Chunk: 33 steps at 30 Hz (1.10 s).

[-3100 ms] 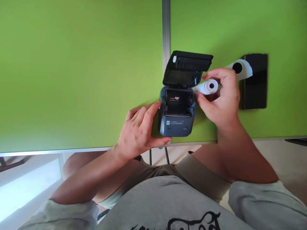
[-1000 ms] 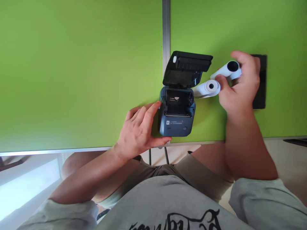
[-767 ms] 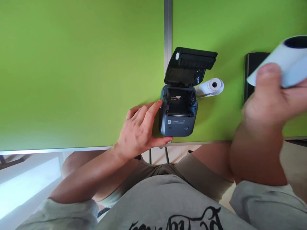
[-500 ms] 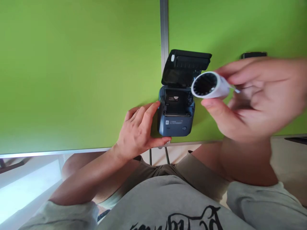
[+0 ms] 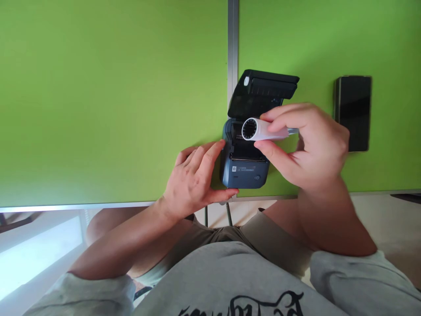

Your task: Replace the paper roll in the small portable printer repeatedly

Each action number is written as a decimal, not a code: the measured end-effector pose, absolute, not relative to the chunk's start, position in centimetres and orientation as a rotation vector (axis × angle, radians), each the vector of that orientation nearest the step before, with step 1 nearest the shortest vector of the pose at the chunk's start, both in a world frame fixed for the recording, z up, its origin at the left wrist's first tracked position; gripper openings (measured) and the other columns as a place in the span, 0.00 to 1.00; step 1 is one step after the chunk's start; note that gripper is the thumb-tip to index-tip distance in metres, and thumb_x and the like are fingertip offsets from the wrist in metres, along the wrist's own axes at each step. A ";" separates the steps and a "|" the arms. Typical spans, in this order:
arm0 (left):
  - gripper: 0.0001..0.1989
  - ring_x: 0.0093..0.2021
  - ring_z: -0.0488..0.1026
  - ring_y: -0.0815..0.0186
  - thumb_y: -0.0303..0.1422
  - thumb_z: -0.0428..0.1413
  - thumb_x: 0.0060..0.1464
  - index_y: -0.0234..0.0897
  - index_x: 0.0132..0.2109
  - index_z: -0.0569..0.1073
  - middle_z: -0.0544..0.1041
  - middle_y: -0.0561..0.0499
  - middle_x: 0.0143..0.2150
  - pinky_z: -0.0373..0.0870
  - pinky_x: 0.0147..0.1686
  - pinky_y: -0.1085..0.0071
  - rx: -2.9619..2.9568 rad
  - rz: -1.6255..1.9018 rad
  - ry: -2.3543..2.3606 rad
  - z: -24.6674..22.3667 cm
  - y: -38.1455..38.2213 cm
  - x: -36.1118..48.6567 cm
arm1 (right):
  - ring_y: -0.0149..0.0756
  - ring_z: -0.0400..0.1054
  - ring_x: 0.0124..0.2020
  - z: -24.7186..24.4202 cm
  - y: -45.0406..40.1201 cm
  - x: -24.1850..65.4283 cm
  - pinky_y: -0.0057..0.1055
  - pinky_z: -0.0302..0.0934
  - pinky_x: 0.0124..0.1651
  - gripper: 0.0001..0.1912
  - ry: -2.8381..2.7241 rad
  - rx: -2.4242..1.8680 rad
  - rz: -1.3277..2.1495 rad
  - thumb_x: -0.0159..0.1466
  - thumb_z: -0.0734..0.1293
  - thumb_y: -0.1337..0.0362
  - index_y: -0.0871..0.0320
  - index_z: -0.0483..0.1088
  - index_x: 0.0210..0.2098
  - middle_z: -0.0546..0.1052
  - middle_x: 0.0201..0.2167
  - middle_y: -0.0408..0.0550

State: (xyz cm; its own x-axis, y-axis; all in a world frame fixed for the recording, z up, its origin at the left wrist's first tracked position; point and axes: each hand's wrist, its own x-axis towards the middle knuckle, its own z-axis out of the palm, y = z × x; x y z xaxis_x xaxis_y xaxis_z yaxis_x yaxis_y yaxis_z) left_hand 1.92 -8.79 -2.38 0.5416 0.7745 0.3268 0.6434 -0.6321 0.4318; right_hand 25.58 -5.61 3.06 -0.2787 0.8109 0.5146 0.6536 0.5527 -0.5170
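A dark blue-grey label printer (image 5: 245, 176) sits near the table's front edge, its black lid (image 5: 270, 86) swung up and tilted back. My left hand (image 5: 193, 177) braces the printer, fingertips against its left side and thumb along its front edge. Between the thumb and fingers of my right hand (image 5: 314, 142) is a small white label roll (image 5: 263, 130) with a dark ridged core, its open end facing left. The roll hovers over the printer's open compartment and hides much of it. A short pale strip sticks out at the roll's right end.
A black phone-like slab (image 5: 354, 112) lies right of the printer, partly behind my right hand. A grey metal seam (image 5: 233, 39) runs between the green table panels (image 5: 115, 96). The table's metal front edge (image 5: 98, 205) passes just below the printer.
My right hand has moved left and away from the camera, bringing the roll over the printer's compartment. The black slab now shows more fully. My left hand stays on the printer.
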 end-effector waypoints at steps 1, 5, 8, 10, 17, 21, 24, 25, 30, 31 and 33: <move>0.46 0.52 0.80 0.55 0.66 0.47 0.63 0.31 0.70 0.60 0.81 0.38 0.55 0.69 0.55 0.60 2.519 0.726 1.188 -2.4 -8.8 1.9 | 0.41 0.82 0.44 3.1 -5.6 25.6 0.39 0.78 0.44 0.11 -2.035 -1.175 0.254 0.64 0.73 0.69 0.49 0.71 0.42 0.84 0.41 0.42; 0.47 0.53 0.79 0.55 0.67 0.47 0.63 0.30 0.69 0.60 0.81 0.38 0.55 0.68 0.55 0.60 2.524 0.723 1.187 -2.4 -8.8 1.9 | 0.39 0.82 0.43 3.2 -5.5 25.6 0.36 0.77 0.43 0.13 -2.059 -1.133 0.230 0.62 0.75 0.72 0.51 0.71 0.40 0.84 0.40 0.45; 0.47 0.52 0.79 0.55 0.67 0.47 0.62 0.31 0.70 0.59 0.81 0.38 0.55 0.69 0.54 0.60 2.522 0.728 1.190 -2.5 -8.8 1.9 | 0.39 0.82 0.42 3.1 -5.5 25.7 0.36 0.77 0.42 0.13 -2.064 -1.114 0.211 0.62 0.75 0.72 0.52 0.71 0.40 0.85 0.39 0.46; 0.47 0.53 0.79 0.54 0.67 0.47 0.62 0.31 0.70 0.59 0.81 0.38 0.55 0.69 0.54 0.60 2.517 0.728 1.195 -2.5 -8.8 1.9 | 0.40 0.82 0.42 3.1 -5.5 25.7 0.37 0.77 0.42 0.13 -2.069 -1.130 0.209 0.62 0.75 0.72 0.51 0.71 0.40 0.85 0.39 0.45; 0.47 0.52 0.80 0.55 0.67 0.46 0.63 0.30 0.69 0.60 0.81 0.39 0.55 0.69 0.54 0.61 2.532 0.728 1.192 -2.4 -8.8 2.0 | 0.42 0.83 0.43 3.2 -5.5 25.7 0.39 0.78 0.43 0.10 -2.095 -1.148 0.199 0.63 0.73 0.72 0.51 0.72 0.39 0.85 0.40 0.46; 0.47 0.52 0.80 0.56 0.67 0.47 0.63 0.30 0.70 0.60 0.81 0.39 0.55 0.69 0.55 0.61 2.533 0.724 1.187 -2.4 -8.8 1.9 | 0.41 0.83 0.42 3.1 -5.5 25.6 0.39 0.78 0.42 0.10 -2.061 -1.148 0.186 0.64 0.73 0.70 0.51 0.71 0.39 0.85 0.39 0.44; 0.47 0.53 0.79 0.55 0.67 0.47 0.62 0.30 0.69 0.60 0.81 0.38 0.55 0.69 0.55 0.61 2.532 0.721 1.187 -2.4 -8.8 1.9 | 0.41 0.83 0.41 3.0 -5.5 25.5 0.39 0.77 0.42 0.10 -2.074 -1.134 0.188 0.63 0.72 0.72 0.52 0.70 0.38 0.85 0.40 0.44; 0.47 0.53 0.79 0.55 0.67 0.47 0.62 0.30 0.69 0.60 0.81 0.38 0.55 0.68 0.55 0.61 2.530 0.720 1.189 -2.4 -8.8 1.9 | 0.41 0.83 0.41 3.0 -5.5 25.4 0.39 0.77 0.41 0.10 -2.086 -1.135 0.191 0.63 0.72 0.72 0.52 0.70 0.38 0.85 0.41 0.44; 0.47 0.53 0.79 0.54 0.66 0.49 0.63 0.31 0.71 0.58 0.81 0.38 0.56 0.68 0.55 0.60 2.507 0.728 1.187 -2.6 -8.9 1.9 | 0.42 0.82 0.41 2.8 -5.5 25.0 0.41 0.75 0.41 0.11 -2.122 -1.162 0.189 0.64 0.72 0.72 0.51 0.69 0.39 0.85 0.42 0.45; 0.46 0.53 0.79 0.54 0.65 0.50 0.63 0.31 0.71 0.58 0.81 0.38 0.56 0.68 0.55 0.60 2.501 0.727 1.187 -2.6 -8.9 1.9 | 0.41 0.82 0.42 2.8 -5.5 25.0 0.41 0.74 0.42 0.11 -2.138 -1.188 0.186 0.65 0.72 0.72 0.51 0.69 0.39 0.86 0.42 0.44; 0.46 0.53 0.79 0.53 0.64 0.51 0.63 0.32 0.71 0.57 0.81 0.37 0.56 0.68 0.55 0.60 2.497 0.723 1.185 -2.6 -8.9 1.9 | 0.41 0.82 0.43 2.7 -5.5 24.9 0.42 0.74 0.44 0.11 -2.174 -1.254 0.185 0.66 0.71 0.72 0.50 0.69 0.38 0.86 0.43 0.44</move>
